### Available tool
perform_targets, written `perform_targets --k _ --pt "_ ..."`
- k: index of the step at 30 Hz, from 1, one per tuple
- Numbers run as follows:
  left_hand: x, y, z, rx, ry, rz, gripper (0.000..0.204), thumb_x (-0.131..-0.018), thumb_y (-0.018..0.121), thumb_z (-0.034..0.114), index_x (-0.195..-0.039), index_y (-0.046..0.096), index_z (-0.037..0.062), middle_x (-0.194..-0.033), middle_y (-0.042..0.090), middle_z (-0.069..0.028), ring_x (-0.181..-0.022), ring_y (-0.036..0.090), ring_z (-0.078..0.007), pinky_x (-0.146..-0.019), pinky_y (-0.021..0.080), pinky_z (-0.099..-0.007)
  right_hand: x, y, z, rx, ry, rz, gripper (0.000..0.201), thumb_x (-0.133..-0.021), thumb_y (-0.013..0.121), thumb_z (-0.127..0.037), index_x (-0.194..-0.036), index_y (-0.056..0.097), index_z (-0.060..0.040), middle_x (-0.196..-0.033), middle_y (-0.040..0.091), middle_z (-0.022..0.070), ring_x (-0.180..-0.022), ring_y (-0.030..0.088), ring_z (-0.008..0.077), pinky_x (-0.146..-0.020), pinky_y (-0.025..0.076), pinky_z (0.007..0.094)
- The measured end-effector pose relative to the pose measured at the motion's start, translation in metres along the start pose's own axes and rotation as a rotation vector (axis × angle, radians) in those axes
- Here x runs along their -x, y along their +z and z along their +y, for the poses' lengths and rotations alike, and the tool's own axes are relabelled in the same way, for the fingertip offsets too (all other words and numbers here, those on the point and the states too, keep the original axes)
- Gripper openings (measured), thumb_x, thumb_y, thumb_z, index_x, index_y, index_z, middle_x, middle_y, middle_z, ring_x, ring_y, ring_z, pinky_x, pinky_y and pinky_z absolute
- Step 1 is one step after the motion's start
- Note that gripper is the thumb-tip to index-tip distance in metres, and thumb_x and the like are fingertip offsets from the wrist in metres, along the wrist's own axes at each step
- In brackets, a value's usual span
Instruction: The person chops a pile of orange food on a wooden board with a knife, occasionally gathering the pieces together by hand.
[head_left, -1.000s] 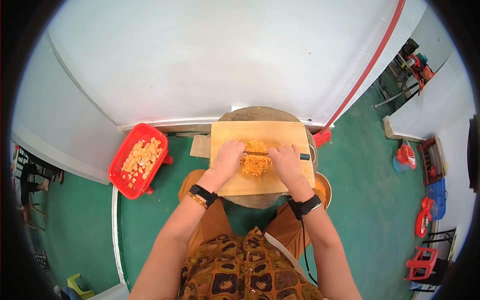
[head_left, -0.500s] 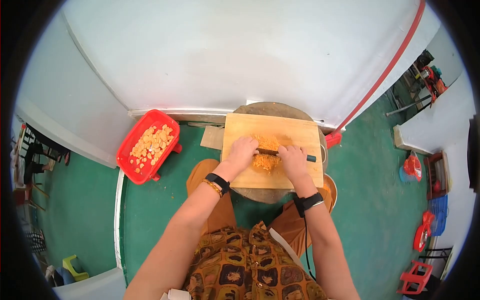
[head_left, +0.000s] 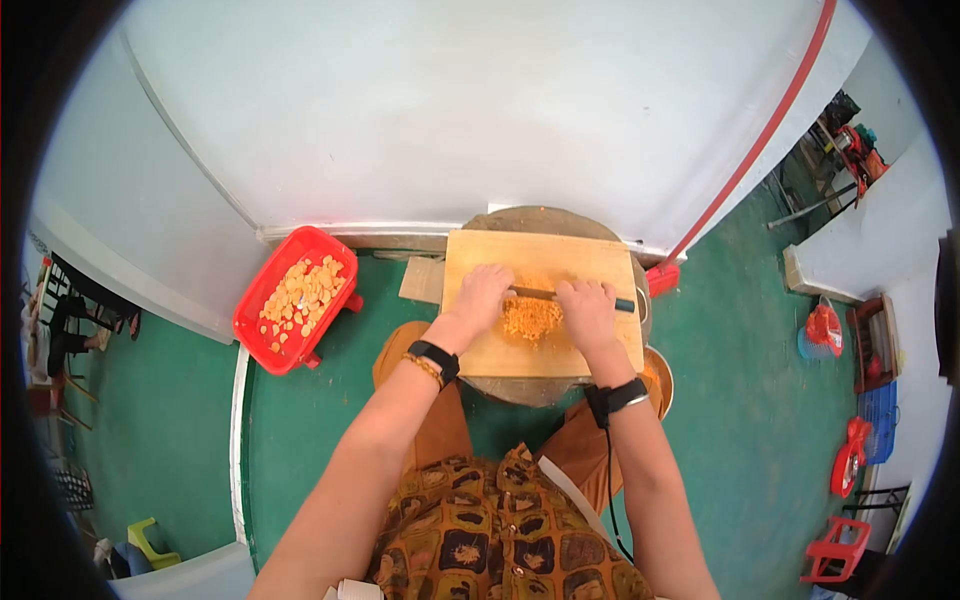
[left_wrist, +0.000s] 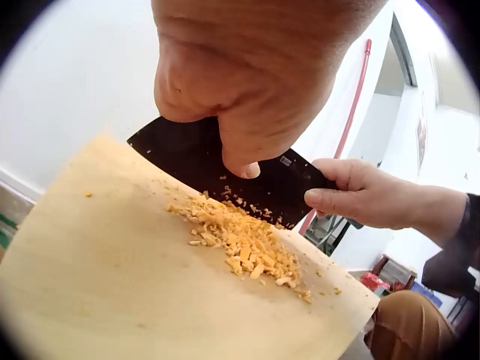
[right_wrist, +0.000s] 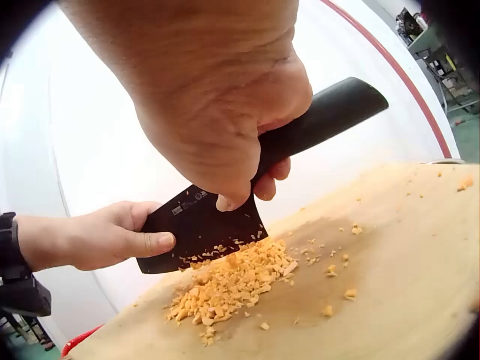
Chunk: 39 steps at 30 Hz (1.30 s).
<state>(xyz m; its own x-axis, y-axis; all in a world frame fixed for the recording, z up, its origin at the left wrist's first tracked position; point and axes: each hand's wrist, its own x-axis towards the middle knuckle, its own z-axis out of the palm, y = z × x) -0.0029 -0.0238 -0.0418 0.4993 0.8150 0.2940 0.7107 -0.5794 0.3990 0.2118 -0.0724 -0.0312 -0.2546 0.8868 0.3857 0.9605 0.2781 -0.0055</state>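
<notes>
The right hand (right_wrist: 217, 112) has its grip clamped on the smooth black handle of the cleaver (right_wrist: 225, 217). The left hand (left_wrist: 247, 75) pinches the far end of the matte blade. The orange mince (head_left: 530, 317), dry and crumbly, lies mid-board on the pale wooden cutting board (head_left: 590, 260).

Risks: left fingertips sit near the edge and could be nicked; crumbs may scatter off the board.

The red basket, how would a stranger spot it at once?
Start at the wooden cutting board before the person, then look to their left, on the green floor by the white wall. The red basket holds pale orange slices, unlike the board's finely chopped pile.
</notes>
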Motion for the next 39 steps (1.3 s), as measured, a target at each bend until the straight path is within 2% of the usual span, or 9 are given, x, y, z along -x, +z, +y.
perform_targets --k 5,8,11,14,17,20,26,29,39 --pt "0.0 0.005 -0.001 0.008 -0.005 0.01 0.014 -0.082 0.068 0.014 -0.083 0.059 0.0038 -0.089 0.061 -0.0154 -0.091 0.058 -0.0366 -0.079 0.047 -0.0462 -0.002 0.004 0.003 0.018 -0.004 -0.059 0.013 -0.081 0.067 -0.025 -0.083 0.06 -0.0154 -0.076 0.063 0.0037 -0.08 0.061 0.0254 -0.079 0.041 0.0454" --pt "-0.01 -0.013 0.008 -0.032 0.006 0.022 0.014 -0.082 0.069 0.014 -0.082 0.059 0.0037 -0.089 0.061 -0.0156 -0.093 0.058 -0.0368 -0.079 0.047 -0.0462 -0.014 -0.022 0.0 0.011 -0.002 0.003 0.013 -0.082 0.067 -0.025 -0.084 0.06 -0.0153 -0.077 0.063 0.0041 -0.081 0.062 0.0257 -0.079 0.042 0.0459" --pt "-0.012 0.001 0.006 -0.065 -0.067 -0.067 0.014 -0.081 0.069 0.014 -0.083 0.06 0.0036 -0.09 0.061 -0.0159 -0.093 0.058 -0.0366 -0.079 0.046 -0.0461 -0.008 0.003 0.004 0.007 0.021 -0.015 0.013 -0.082 0.067 -0.026 -0.086 0.06 -0.0149 -0.077 0.063 0.0046 -0.082 0.062 0.0261 -0.078 0.042 0.0462" --pt "-0.011 0.007 -0.002 -0.021 0.0 0.012 0.013 -0.08 0.069 0.013 -0.083 0.061 0.0033 -0.091 0.062 -0.0166 -0.093 0.058 -0.0371 -0.079 0.046 -0.0468 -0.01 0.0 0.006 0.028 0.022 -0.092 0.013 -0.082 0.067 -0.026 -0.087 0.061 -0.0149 -0.078 0.064 0.0051 -0.082 0.062 0.0265 -0.077 0.042 0.0456" --pt "-0.017 -0.005 0.004 -0.051 -0.006 0.043 0.013 -0.08 0.069 0.013 -0.084 0.061 0.0039 -0.092 0.063 -0.0162 -0.093 0.058 -0.0375 -0.079 0.046 -0.0473 -0.018 -0.017 0.005 0.011 0.004 -0.006 0.013 -0.083 0.067 -0.026 -0.087 0.061 -0.0148 -0.08 0.065 0.0058 -0.082 0.062 0.0265 -0.077 0.042 0.0455" --pt "-0.013 0.005 0.002 -0.062 -0.04 -0.038 0.012 -0.08 0.069 0.014 -0.086 0.062 0.0048 -0.092 0.063 -0.0155 -0.094 0.058 -0.0376 -0.079 0.046 -0.0479 -0.007 0.008 0.004 0.01 0.048 -0.028 0.011 -0.084 0.065 -0.026 -0.09 0.061 -0.017 -0.08 0.064 0.0032 -0.083 0.063 0.0247 -0.081 0.041 0.0456" --pt "-0.012 0.003 0.001 -0.033 0.017 0.063 0.011 -0.081 0.068 0.013 -0.088 0.063 0.0057 -0.093 0.062 -0.0146 -0.094 0.058 -0.0368 -0.079 0.045 -0.0481 -0.011 -0.01 0.004 0.013 0.031 -0.043 0.011 -0.085 0.065 -0.026 -0.088 0.061 -0.0171 -0.079 0.063 0.0027 -0.084 0.062 0.0244 -0.079 0.041 0.0451" --pt "0.0 0.001 0.009 -0.037 -0.07 -0.052 0.012 -0.081 0.068 0.013 -0.087 0.062 0.0057 -0.093 0.062 -0.0138 -0.093 0.057 -0.0361 -0.079 0.045 -0.048 0.001 0.004 0.0 0.039 0.029 -0.093 0.01 -0.084 0.065 -0.025 -0.085 0.061 -0.0173 -0.077 0.063 0.0024 -0.083 0.062 0.0241 -0.078 0.041 0.0447" --pt "0.006 0.007 0.002 -0.003 0.038 0.038 0.014 -0.079 0.068 0.008 -0.085 0.055 0.0053 -0.089 0.059 -0.0148 -0.088 0.056 -0.0369 -0.076 0.045 -0.0466 0.003 0.006 0.002 0.011 0.002 -0.059 0.007 -0.08 0.066 -0.021 -0.082 0.06 -0.0184 -0.076 0.062 0.0018 -0.081 0.062 0.0227 -0.078 0.04 0.0438"
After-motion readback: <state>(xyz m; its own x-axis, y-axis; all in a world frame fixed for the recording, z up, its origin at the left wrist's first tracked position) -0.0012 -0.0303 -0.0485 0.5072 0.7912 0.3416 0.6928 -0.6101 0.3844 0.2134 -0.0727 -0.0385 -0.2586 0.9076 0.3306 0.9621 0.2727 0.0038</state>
